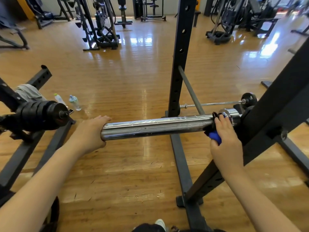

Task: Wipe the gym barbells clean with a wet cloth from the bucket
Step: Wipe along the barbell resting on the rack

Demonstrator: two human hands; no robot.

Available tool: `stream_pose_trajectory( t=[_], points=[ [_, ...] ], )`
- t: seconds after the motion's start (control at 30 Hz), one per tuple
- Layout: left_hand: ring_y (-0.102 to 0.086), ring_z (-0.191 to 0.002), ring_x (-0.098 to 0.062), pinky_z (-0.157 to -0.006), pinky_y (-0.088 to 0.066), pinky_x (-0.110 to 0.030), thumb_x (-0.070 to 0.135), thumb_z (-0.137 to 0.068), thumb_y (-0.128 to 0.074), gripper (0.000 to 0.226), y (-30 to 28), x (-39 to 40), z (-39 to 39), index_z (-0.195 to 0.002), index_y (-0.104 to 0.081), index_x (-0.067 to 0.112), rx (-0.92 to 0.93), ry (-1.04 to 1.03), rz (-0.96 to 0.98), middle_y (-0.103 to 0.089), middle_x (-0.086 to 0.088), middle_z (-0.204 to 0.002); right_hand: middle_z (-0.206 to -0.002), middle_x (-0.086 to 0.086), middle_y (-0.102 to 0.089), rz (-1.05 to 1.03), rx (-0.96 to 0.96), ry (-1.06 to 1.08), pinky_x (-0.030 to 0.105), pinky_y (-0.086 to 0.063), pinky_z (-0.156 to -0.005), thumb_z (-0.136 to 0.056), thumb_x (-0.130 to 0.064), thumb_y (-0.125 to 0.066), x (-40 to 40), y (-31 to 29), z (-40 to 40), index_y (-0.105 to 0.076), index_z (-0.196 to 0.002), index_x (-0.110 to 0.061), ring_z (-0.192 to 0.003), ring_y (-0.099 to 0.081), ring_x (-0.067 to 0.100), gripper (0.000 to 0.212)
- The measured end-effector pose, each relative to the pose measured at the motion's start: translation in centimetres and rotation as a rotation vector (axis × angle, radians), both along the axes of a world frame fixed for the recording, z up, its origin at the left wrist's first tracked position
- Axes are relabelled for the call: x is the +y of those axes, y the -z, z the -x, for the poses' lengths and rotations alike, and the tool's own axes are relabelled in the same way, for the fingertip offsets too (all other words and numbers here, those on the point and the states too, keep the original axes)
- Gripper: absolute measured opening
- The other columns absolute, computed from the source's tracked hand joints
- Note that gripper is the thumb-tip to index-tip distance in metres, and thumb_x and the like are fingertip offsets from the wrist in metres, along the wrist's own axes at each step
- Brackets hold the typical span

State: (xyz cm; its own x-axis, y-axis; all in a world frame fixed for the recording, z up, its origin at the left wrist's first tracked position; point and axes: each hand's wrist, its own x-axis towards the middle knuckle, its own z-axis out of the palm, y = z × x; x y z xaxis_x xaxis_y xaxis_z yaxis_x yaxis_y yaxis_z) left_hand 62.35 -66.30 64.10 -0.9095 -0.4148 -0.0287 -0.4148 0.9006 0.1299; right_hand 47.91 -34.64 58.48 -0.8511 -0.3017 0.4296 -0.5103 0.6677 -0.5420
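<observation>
A chrome barbell sleeve point(153, 127) lies level across the middle of the view, resting on a black rack point(274, 114) at its right end. My left hand point(91, 131) cups the sleeve's free left end, fingers curled over the end face. My right hand point(224, 139) grips a blue and black cloth point(214, 135) wrapped round the sleeve near the collar point(231, 114). The bucket is out of sight.
A black upright post point(178, 64) with holes stands just behind the sleeve. A thinner barbell point(212, 103) lies on the floor behind. Another loaded bar end point(43, 114) juts in at the left, with two plastic bottles point(74, 102) on the wooden floor beside it. Gym machines line the back.
</observation>
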Motion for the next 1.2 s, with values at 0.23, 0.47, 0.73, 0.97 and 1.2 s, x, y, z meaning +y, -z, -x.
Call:
stream_pose_trajectory(
  t=[0.23, 0.47, 0.73, 0.97, 1.2],
  points=[
    [-0.033, -0.138, -0.019, -0.104, -0.034, -0.039, 0.006, -0.072, -0.072, 0.078, 0.2, -0.1, -0.1, -0.142, -0.040, 0.016, 0.028, -0.021, -0.023, -0.050, -0.004, -0.139, -0.149, -0.008, -0.025, -0.057, -0.089, -0.139, 0.018, -0.007, -0.111, -0.090, -0.002, -0.059, 0.6, -1.3, 1.1, -0.033, -0.145, -0.009, -0.139, -0.011, 0.004, 0.061],
    [-0.035, -0.137, -0.019, -0.107, -0.031, -0.039, 0.008, -0.073, -0.072, 0.078, 0.4, -0.1, 0.0, -0.142, -0.038, 0.017, 0.027, -0.021, -0.014, -0.050, -0.003, -0.140, -0.131, 0.014, -0.056, -0.026, 0.056, -0.118, 0.032, -0.026, -0.108, -0.088, 0.000, -0.061, -1.3, -1.6, 2.3, -0.055, -0.128, 0.000, -0.131, -0.043, 0.026, 0.040],
    [-0.013, -0.145, -0.018, -0.111, -0.024, -0.031, 0.008, -0.075, -0.068, 0.092, 0.6, -0.1, 0.0, -0.151, -0.016, 0.015, -0.011, -0.032, 0.019, -0.023, -0.002, -0.156, -0.124, 0.018, -0.061, -0.035, 0.146, -0.066, 0.036, -0.034, -0.104, -0.081, 0.016, -0.059, -0.4, -1.5, 2.7, -0.060, -0.121, 0.004, -0.121, -0.053, 0.032, 0.042],
    [-0.007, -0.146, -0.029, -0.116, -0.012, -0.038, 0.010, -0.072, -0.070, 0.101, 2.0, -0.8, -0.3, -0.152, -0.007, 0.012, 0.060, -0.022, 0.154, -0.014, -0.013, -0.157, -0.129, 0.017, -0.058, -0.090, 0.179, -0.144, 0.040, -0.032, -0.105, -0.076, 0.019, -0.062, -0.8, -0.2, 0.7, -0.059, -0.123, 0.004, -0.125, -0.049, 0.027, 0.050],
    [-0.032, -0.135, -0.042, -0.112, -0.016, -0.047, -0.001, -0.064, -0.079, 0.086, 4.9, -0.9, -1.1, -0.139, -0.038, -0.004, 0.340, 0.074, 0.381, -0.042, -0.027, -0.140, -0.128, 0.020, -0.057, -0.046, 0.144, -0.046, 0.039, -0.031, -0.105, -0.080, 0.016, -0.060, -1.1, -0.6, 1.7, -0.058, -0.123, 0.006, -0.126, -0.049, 0.033, 0.044]
  ],
)
